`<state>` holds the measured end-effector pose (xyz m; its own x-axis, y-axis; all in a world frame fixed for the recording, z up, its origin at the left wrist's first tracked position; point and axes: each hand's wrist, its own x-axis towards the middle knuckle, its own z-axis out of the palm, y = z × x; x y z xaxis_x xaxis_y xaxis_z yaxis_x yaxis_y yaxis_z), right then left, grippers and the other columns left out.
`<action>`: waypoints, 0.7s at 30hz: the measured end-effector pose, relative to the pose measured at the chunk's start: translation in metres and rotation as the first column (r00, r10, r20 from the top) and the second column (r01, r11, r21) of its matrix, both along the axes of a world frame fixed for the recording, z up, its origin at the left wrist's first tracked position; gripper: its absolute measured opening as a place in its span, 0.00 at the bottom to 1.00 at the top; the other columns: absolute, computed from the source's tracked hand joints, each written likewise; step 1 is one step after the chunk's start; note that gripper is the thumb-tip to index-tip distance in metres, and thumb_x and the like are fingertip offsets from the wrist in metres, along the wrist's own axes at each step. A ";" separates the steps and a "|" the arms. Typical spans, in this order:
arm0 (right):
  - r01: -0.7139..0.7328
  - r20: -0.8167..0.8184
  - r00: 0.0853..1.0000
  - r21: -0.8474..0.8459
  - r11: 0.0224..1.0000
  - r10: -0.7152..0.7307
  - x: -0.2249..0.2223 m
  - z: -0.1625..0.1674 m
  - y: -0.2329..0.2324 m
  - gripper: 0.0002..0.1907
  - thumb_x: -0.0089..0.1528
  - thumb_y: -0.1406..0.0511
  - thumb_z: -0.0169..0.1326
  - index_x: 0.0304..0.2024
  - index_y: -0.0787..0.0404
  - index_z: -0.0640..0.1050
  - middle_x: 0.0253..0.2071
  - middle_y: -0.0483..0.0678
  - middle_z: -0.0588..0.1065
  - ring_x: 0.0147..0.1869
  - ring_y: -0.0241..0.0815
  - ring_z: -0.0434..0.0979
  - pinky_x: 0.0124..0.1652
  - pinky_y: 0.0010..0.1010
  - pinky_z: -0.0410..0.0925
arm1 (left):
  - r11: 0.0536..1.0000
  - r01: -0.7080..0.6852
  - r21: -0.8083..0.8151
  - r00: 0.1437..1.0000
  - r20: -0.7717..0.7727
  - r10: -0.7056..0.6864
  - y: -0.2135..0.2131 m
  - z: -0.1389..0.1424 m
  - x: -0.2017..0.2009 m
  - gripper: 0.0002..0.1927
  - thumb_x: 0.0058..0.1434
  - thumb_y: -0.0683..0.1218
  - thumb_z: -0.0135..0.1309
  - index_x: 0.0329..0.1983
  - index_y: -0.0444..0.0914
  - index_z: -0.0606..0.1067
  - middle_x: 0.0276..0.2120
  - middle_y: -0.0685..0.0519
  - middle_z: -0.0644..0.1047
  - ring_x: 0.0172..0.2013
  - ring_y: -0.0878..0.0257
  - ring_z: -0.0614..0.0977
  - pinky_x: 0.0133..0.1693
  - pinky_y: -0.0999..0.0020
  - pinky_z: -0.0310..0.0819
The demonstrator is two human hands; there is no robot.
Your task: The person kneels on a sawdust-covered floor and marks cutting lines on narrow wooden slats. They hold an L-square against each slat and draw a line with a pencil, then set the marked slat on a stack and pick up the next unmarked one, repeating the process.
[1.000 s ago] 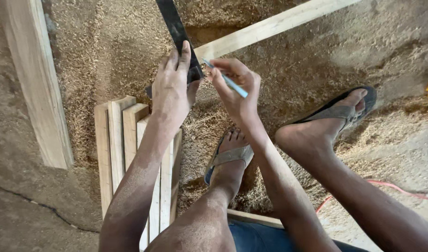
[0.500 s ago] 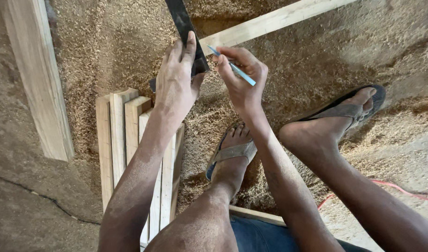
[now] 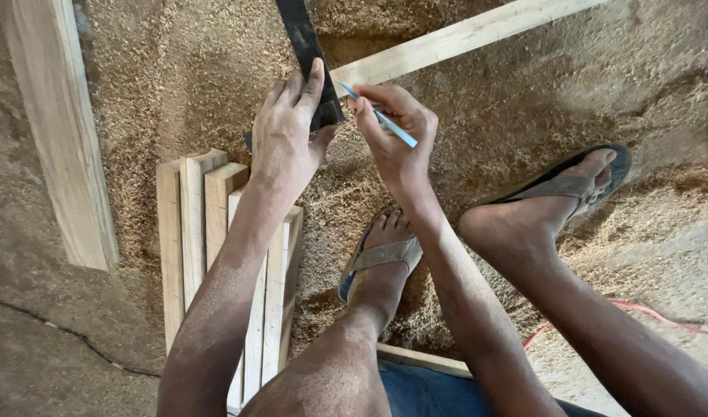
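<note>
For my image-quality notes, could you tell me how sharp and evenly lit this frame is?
Head view: soft, even daylight, no glare; left hand, right hand and pen look sharp; a shadow sits under the plank; edges look slightly bowed.

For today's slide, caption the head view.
Left hand steadies a dark square while right hand marks a wooden strip with a pen.

- A rough woodworking shop, worked at floor level.
- Sawdust [image 3: 215, 69] and shavings blanket the cracked ground.
- Cut wooden slats [image 3: 191, 232] lie side by side.
- Longer planed boards [image 3: 462, 35] and a plank [image 3: 60, 139] rest in the sawdust.
</note>
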<state>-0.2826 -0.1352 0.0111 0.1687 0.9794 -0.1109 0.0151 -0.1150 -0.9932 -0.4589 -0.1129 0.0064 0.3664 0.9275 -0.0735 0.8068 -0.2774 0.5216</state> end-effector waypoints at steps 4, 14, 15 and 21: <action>-0.005 0.088 0.996 0.020 1.000 0.003 -0.002 0.001 0.004 0.08 0.68 0.73 0.59 0.50 0.68 0.82 0.40 0.47 0.82 0.40 0.27 0.78 0.38 0.18 0.71 | 1.000 -0.014 -0.012 1.000 -0.008 0.014 0.000 0.003 0.000 0.52 0.49 0.43 0.74 0.76 0.37 0.60 0.61 0.37 0.73 0.59 0.42 0.75 0.62 0.49 0.69; -0.033 0.176 0.984 0.065 0.997 0.022 -0.002 0.002 0.014 0.07 0.66 0.74 0.60 0.47 0.66 0.83 0.37 0.45 0.80 0.36 0.26 0.75 0.35 0.19 0.68 | 1.000 -0.006 0.018 1.000 -0.012 0.006 0.001 0.005 0.002 0.51 0.49 0.43 0.73 0.75 0.37 0.61 0.61 0.36 0.72 0.58 0.40 0.75 0.59 0.48 0.72; -0.036 0.176 0.984 0.059 0.998 0.025 -0.002 0.001 0.013 0.07 0.66 0.74 0.60 0.47 0.67 0.83 0.36 0.45 0.80 0.36 0.26 0.74 0.35 0.20 0.68 | 1.000 -0.006 -0.002 1.000 -0.007 0.006 0.001 0.005 0.001 0.51 0.50 0.42 0.73 0.76 0.37 0.61 0.61 0.36 0.72 0.58 0.41 0.75 0.58 0.49 0.72; -0.089 0.238 0.968 0.055 0.995 0.073 0.002 -0.009 0.009 0.06 0.66 0.74 0.61 0.45 0.67 0.83 0.35 0.46 0.80 0.32 0.29 0.74 0.31 0.20 0.67 | 1.000 0.022 0.021 0.999 -0.037 -0.022 -0.001 0.003 -0.001 0.51 0.50 0.41 0.72 0.75 0.36 0.60 0.61 0.36 0.72 0.58 0.40 0.75 0.58 0.50 0.73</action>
